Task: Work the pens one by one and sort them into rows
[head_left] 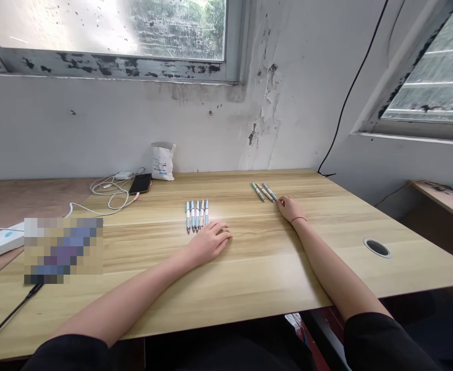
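Note:
A row of several pens (197, 214), white and pale blue with one green-topped, lies side by side on the wooden desk. My left hand (210, 241) rests on the desktop at the row's lower right, palm down with fingers stretched out, holding nothing. Farther right, three more pens lie slanted: a green one (258, 191), a cream-coloured one (266, 192) and a blue one (269, 191). The fingers of my right hand (291, 208) are curled closed at the near end of the blue pen. Its fingertips partly hide that end.
Against the wall stands a white packet (163, 161), beside a dark phone (140, 183) and coiled white cable (110, 191). A blurred-out object (63, 251) and a power strip (4, 241) lie at left. A round desk grommet (377, 248) sits at right.

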Tool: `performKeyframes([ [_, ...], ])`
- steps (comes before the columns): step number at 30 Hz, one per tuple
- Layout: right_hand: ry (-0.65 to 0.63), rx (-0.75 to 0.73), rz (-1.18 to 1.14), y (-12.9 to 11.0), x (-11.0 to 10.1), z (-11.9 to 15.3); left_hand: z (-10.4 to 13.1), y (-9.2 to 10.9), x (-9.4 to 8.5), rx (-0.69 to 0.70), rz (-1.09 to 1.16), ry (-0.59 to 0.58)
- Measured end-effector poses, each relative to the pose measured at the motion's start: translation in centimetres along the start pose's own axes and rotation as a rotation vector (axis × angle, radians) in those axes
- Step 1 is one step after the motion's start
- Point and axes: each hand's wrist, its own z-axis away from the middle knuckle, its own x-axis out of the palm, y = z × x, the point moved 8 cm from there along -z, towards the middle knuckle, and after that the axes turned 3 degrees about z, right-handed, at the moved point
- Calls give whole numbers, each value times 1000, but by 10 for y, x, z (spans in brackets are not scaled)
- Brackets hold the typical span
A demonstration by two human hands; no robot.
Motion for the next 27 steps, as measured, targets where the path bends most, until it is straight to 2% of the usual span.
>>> performKeyframes([
  [18, -19, 5, -41, -2, 2, -2, 0, 0, -1, -2, 47, 8],
  [27, -44, -6, -20, 1, 9, -6, 1, -1, 0, -5, 52, 10],
])
